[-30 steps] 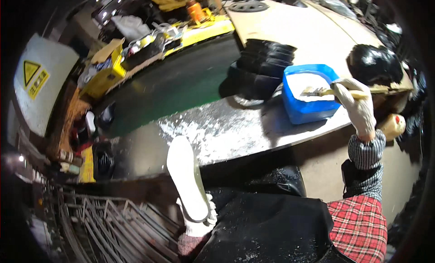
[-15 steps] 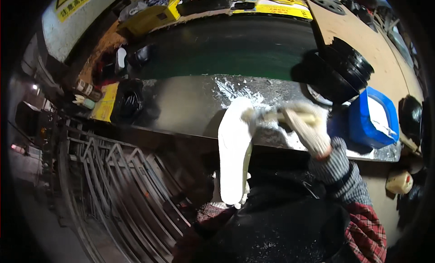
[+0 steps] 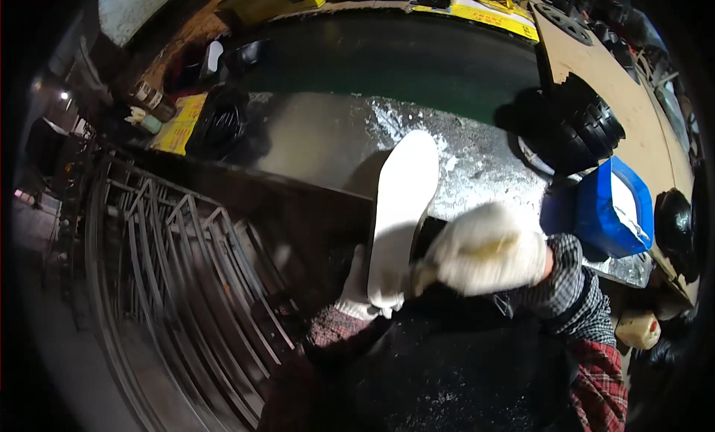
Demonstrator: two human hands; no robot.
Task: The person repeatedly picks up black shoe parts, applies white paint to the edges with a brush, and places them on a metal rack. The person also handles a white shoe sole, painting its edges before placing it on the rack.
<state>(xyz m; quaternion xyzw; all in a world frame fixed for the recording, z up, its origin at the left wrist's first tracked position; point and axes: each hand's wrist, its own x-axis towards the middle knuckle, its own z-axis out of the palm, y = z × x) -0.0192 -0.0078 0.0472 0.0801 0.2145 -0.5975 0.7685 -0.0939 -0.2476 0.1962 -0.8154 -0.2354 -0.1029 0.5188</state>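
Note:
A long white shoe sole (image 3: 408, 179) points away from me, tilted above the near edge of the metal bench. My left hand (image 3: 356, 292), in a pale knit glove, grips its heel end from below; the fingers are partly hidden under the sole. My right hand (image 3: 488, 252), also gloved and smeared by motion, is closed round the handle of a brush (image 3: 423, 277). The blurred brush head is at the right edge of the heel, where contact is hard to make out. White smears cover the bench (image 3: 477, 182) behind the sole.
At the right stands a blue container (image 3: 612, 212) with white stuff inside, beside stacked black bowls (image 3: 581, 130). A dark green conveyor belt (image 3: 365, 63) runs behind the bench. Metal racks (image 3: 175, 242) fill the lower left. A black plastic bag (image 3: 221, 126) lies at the bench's left end.
My right hand has brought the brush from the toe end down towards the heel. The sole has shifted up and right in view, while the whole view has also turned a little.

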